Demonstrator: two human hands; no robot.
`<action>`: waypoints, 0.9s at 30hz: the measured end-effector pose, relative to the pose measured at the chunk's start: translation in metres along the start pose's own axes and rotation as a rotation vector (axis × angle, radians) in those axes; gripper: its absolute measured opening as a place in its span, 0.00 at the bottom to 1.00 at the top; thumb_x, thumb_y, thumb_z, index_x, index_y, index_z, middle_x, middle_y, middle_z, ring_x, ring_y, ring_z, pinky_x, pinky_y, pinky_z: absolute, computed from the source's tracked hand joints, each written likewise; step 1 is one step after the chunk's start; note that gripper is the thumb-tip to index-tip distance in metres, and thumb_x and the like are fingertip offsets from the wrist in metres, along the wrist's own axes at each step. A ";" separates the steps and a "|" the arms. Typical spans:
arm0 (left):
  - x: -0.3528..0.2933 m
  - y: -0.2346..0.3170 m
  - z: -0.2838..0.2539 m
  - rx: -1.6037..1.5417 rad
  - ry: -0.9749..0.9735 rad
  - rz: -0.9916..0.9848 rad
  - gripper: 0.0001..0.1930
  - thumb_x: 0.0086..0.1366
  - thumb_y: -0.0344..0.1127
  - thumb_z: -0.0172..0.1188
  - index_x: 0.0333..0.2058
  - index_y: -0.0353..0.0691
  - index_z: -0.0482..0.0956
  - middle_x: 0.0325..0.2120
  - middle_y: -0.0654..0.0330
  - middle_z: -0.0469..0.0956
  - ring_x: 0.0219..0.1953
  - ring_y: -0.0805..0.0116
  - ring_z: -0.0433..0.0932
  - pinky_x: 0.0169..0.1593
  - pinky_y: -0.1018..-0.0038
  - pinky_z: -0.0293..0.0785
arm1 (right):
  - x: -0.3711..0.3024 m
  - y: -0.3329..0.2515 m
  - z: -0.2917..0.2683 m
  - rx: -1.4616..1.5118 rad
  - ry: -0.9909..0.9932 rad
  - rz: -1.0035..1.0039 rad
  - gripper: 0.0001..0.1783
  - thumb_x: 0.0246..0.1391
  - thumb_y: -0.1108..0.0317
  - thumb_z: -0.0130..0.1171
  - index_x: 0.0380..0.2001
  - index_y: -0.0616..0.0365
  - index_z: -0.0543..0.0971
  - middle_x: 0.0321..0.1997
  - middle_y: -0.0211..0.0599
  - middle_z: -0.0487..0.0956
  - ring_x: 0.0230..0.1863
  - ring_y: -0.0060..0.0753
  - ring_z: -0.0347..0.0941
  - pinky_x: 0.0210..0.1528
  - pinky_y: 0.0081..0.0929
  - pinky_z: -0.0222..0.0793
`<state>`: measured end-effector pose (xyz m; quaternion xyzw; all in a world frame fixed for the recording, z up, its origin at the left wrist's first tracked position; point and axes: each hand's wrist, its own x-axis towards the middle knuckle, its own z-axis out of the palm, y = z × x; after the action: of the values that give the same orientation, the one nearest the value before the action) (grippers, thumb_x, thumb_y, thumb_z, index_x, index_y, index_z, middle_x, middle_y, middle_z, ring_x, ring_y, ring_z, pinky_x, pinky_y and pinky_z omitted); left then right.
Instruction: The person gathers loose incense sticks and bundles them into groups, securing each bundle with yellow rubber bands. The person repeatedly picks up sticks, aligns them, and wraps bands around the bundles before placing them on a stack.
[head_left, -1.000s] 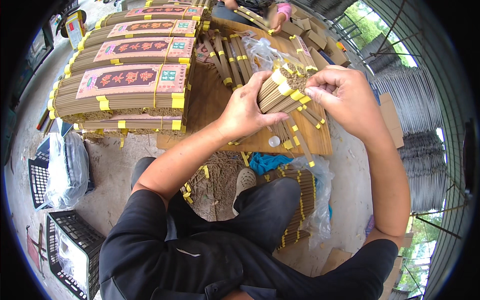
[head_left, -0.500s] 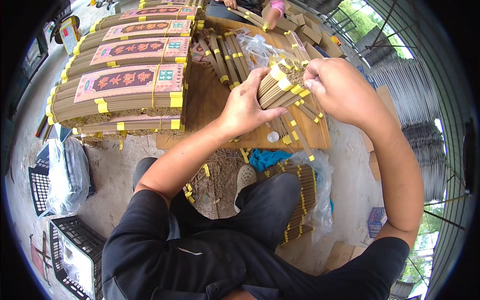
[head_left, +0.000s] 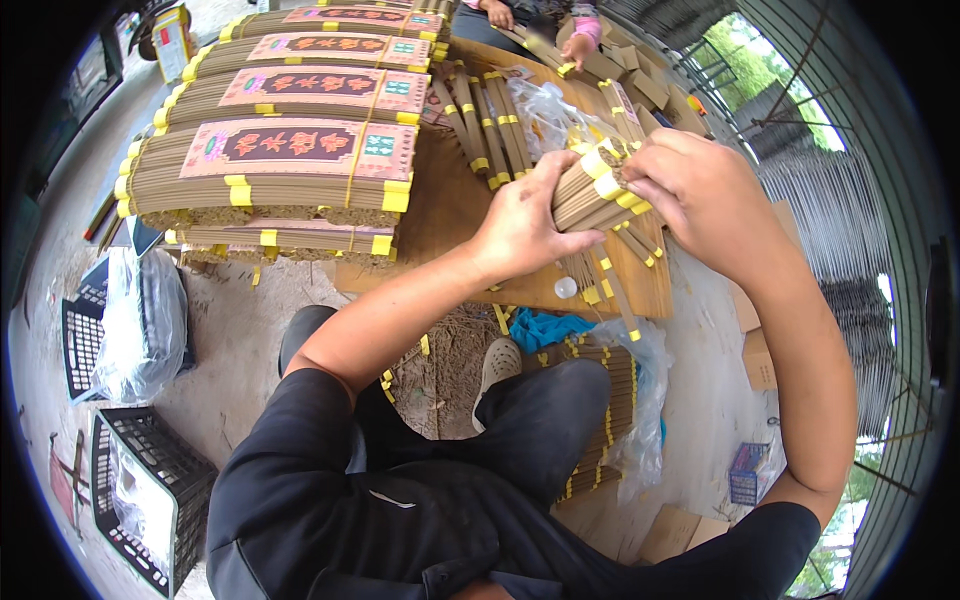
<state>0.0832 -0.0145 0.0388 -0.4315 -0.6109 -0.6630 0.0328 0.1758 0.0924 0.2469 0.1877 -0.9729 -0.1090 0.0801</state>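
Observation:
My left hand (head_left: 525, 220) is wrapped round a thick bundle of incense sticks (head_left: 590, 195), brown sticks bound in small groups with yellow paper bands. The bundle is tilted above the wooden table (head_left: 440, 200), its stick ends pointing toward my right hand (head_left: 690, 190). That hand is closed at the banded end, fingertips pressed against it; whether it pinches a single piece there cannot be made out. Loose banded incense bundles (head_left: 490, 130) lie on the table behind my left hand. More lie beneath the held bundle, beside a small clear round cap (head_left: 565, 287).
Large labelled incense stacks (head_left: 290, 150) fill the table's left side. Across the table, another person's hand (head_left: 578, 48) holds a bundle. Black plastic crates (head_left: 165, 490) stand at lower left. More incense (head_left: 610, 420) in plastic wrap lies by my knee, with cardboard boxes (head_left: 650, 85) at far right.
The view has shifted, so the table and stacks sit further right in it. My left hand keeps its hold on the bundle; my right fingers remain at its banded end, slightly re-posed.

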 end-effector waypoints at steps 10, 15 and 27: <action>0.000 -0.004 0.000 0.010 -0.005 0.038 0.47 0.50 0.44 0.82 0.62 0.35 0.64 0.49 0.46 0.80 0.52 0.56 0.83 0.56 0.64 0.78 | 0.000 0.010 0.007 0.032 0.068 -0.181 0.05 0.57 0.73 0.61 0.35 0.63 0.78 0.35 0.44 0.77 0.38 0.52 0.75 0.42 0.43 0.73; 0.000 -0.002 0.001 0.014 -0.002 0.036 0.47 0.50 0.45 0.82 0.62 0.35 0.63 0.48 0.45 0.80 0.52 0.55 0.83 0.55 0.63 0.79 | -0.001 0.010 0.006 -0.001 0.056 -0.215 0.05 0.57 0.73 0.61 0.34 0.62 0.76 0.35 0.44 0.76 0.38 0.51 0.74 0.43 0.42 0.73; 0.000 0.003 0.002 0.040 0.020 0.034 0.48 0.50 0.47 0.82 0.62 0.33 0.63 0.47 0.43 0.81 0.50 0.50 0.84 0.54 0.62 0.80 | -0.001 -0.011 0.005 -0.243 -0.040 -0.168 0.09 0.50 0.77 0.59 0.36 0.64 0.74 0.36 0.46 0.75 0.42 0.51 0.74 0.43 0.43 0.73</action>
<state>0.0858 -0.0130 0.0408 -0.4343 -0.6164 -0.6542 0.0587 0.1797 0.0833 0.2393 0.2553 -0.9347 -0.2363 0.0733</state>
